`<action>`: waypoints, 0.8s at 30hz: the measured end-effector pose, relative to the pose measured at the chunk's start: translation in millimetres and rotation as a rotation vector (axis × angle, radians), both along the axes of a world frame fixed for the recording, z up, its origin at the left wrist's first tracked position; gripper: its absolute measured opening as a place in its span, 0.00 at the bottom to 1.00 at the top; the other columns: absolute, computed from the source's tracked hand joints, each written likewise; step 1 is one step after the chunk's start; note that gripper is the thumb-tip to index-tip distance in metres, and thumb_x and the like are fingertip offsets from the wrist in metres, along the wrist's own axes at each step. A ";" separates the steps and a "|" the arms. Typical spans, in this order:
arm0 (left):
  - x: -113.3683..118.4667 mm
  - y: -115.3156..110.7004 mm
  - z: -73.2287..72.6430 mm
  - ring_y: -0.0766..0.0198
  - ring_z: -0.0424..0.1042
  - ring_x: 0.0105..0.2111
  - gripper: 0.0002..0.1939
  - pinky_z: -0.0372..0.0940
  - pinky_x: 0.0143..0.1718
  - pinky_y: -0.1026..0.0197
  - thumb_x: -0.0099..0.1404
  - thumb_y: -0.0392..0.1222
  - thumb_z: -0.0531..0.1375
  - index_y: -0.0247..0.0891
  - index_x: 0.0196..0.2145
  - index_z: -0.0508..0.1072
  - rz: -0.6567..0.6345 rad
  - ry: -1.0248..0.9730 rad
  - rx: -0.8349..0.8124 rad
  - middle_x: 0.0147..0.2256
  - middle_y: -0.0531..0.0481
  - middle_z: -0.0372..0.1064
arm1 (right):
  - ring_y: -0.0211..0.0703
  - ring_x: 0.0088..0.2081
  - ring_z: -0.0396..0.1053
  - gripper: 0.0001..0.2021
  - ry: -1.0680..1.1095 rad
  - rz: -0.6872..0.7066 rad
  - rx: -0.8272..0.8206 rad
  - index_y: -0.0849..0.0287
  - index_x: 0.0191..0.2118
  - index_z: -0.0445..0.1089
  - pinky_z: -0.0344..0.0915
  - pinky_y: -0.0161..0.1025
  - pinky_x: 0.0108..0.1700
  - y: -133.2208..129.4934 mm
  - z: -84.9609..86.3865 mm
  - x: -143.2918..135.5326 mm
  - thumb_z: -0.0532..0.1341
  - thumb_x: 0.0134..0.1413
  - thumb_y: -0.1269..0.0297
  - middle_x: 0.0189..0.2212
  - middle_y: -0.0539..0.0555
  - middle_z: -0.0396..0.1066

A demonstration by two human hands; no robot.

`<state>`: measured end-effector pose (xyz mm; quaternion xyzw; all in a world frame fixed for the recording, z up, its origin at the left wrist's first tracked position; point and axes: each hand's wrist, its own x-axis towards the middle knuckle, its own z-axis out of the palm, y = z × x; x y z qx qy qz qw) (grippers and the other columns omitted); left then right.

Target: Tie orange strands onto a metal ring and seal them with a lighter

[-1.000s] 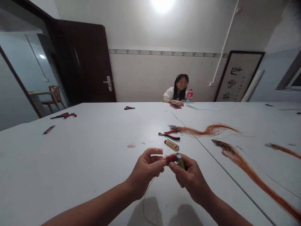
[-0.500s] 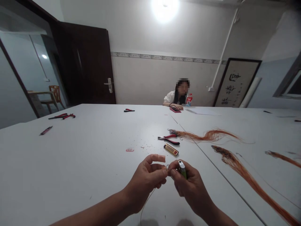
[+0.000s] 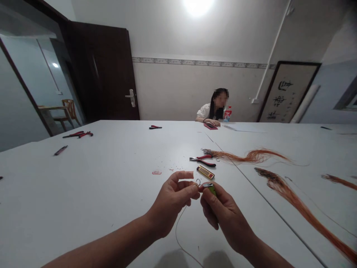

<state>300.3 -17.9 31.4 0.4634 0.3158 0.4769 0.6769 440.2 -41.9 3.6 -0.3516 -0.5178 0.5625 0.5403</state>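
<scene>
Near the bottom centre, my left hand (image 3: 174,199) pinches a small curved hook (image 3: 198,181) between thumb and fingertips. A thin pale line (image 3: 176,232) hangs below that hand and curves over the white table. My right hand (image 3: 224,204) is wrapped round a green lighter (image 3: 211,188), its metal top beside the left fingertips. No flame shows. Just beyond the hands lie a gold patterned lighter-like case (image 3: 205,172) and red-handled pliers (image 3: 205,160) with their handles apart.
Bundles of orange line with hooks (image 3: 253,155) (image 3: 295,201) lie at the right. More pliers (image 3: 78,134) and a small tool (image 3: 60,150) are at the left. Across the white table (image 3: 97,208) sits a person (image 3: 205,111) beside a phone (image 3: 210,126).
My right hand has turned the lighter, so its metal top now points toward the left fingertips. The hook stands more visibly above my left fingers. The view has shifted slightly.
</scene>
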 end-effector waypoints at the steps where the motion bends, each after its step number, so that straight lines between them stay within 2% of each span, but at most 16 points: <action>1: 0.3 -0.6 0.1 0.69 0.65 0.27 0.12 0.54 0.27 0.65 0.55 0.32 0.62 0.39 0.37 0.66 -0.006 0.003 0.006 0.25 0.55 0.67 | 0.27 0.15 0.44 0.15 0.009 -0.013 -0.033 0.59 0.29 0.59 0.40 0.26 0.14 0.2 -0.4 0.2 0.55 0.56 0.52 0.15 0.41 0.52; 4: 0.9 -2.2 1.3 0.68 0.66 0.27 0.11 0.54 0.26 0.65 0.55 0.33 0.62 0.39 0.37 0.67 0.002 0.033 0.008 0.23 0.56 0.67 | 0.27 0.15 0.43 0.20 0.085 -0.045 -0.164 0.60 0.27 0.62 0.37 0.27 0.15 1.4 -0.3 2.5 0.52 0.55 0.46 0.15 0.43 0.52; 9: 1.3 -2.9 1.2 0.69 0.68 0.27 0.11 0.54 0.26 0.66 0.55 0.33 0.62 0.40 0.37 0.67 -0.003 0.035 0.023 0.23 0.56 0.67 | 0.26 0.13 0.45 0.26 0.123 -0.089 -0.313 0.62 0.22 0.63 0.38 0.27 0.16 2.6 2.9 4.0 0.50 0.51 0.42 0.11 0.44 0.53; 18: 3.4 -5.1 0.6 0.69 0.69 0.27 0.10 0.54 0.25 0.67 0.56 0.33 0.62 0.39 0.36 0.66 -0.002 0.061 0.008 0.23 0.58 0.66 | 0.27 0.13 0.46 0.25 0.136 -0.118 -0.388 0.63 0.19 0.63 0.39 0.26 0.16 2.4 -1.3 -0.2 0.53 0.49 0.43 0.12 0.45 0.54; 24: 3.7 -4.2 1.1 0.69 0.70 0.27 0.10 0.54 0.24 0.67 0.56 0.33 0.62 0.39 0.36 0.67 0.002 0.058 0.008 0.23 0.57 0.67 | 0.28 0.14 0.43 0.24 0.076 -0.096 -0.315 0.62 0.19 0.61 0.37 0.27 0.16 3.3 0.6 2.0 0.50 0.53 0.46 0.11 0.44 0.50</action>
